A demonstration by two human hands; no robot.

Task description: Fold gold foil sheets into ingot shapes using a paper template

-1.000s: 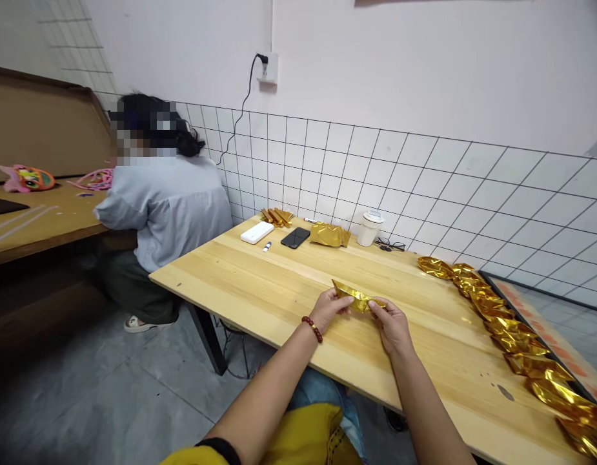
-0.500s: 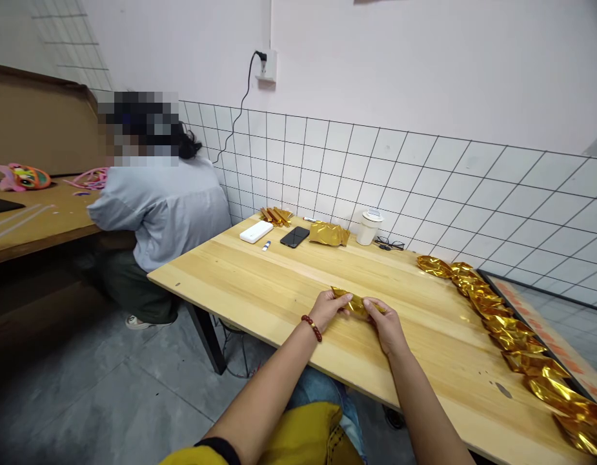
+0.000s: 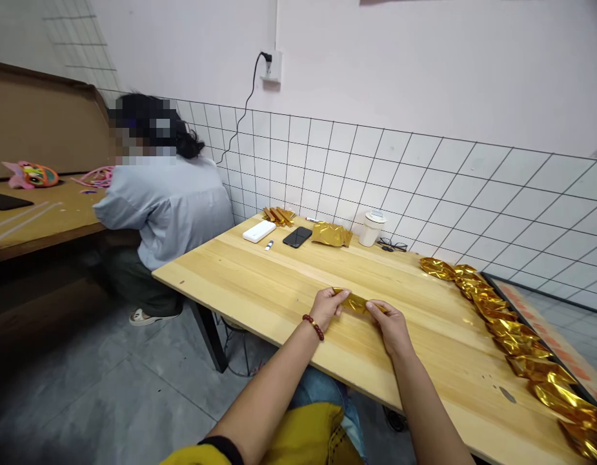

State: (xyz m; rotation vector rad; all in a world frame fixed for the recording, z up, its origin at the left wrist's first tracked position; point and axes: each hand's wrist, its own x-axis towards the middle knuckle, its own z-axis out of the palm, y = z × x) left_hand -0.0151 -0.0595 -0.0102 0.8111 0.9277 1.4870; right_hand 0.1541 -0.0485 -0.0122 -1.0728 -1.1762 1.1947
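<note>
Between my two hands, just above the wooden table (image 3: 259,278), stretches a small strip of gold foil (image 3: 356,303). My left hand (image 3: 328,306), with a beaded bracelet at the wrist, pinches its left end between thumb and fingers. At the other end, my right hand (image 3: 388,323) grips the foil the same way. Along the table's right side lies a row of folded gold foil pieces (image 3: 516,336). Toward the back rest a flat stack of gold foil (image 3: 332,234) and several narrow gold foil strips (image 3: 279,216).
At the back are a white power bank (image 3: 259,231), a phone (image 3: 297,237), a small white tube (image 3: 269,245), a lidded cup (image 3: 372,228) and glasses (image 3: 392,245). A wire grid (image 3: 327,155) borders the table. On the left, another person (image 3: 167,206) sits at a second table (image 3: 51,226).
The foil between my hands looks flatter and more stretched out, with my fingers nearer its ends. The whole view has shifted slightly.
</note>
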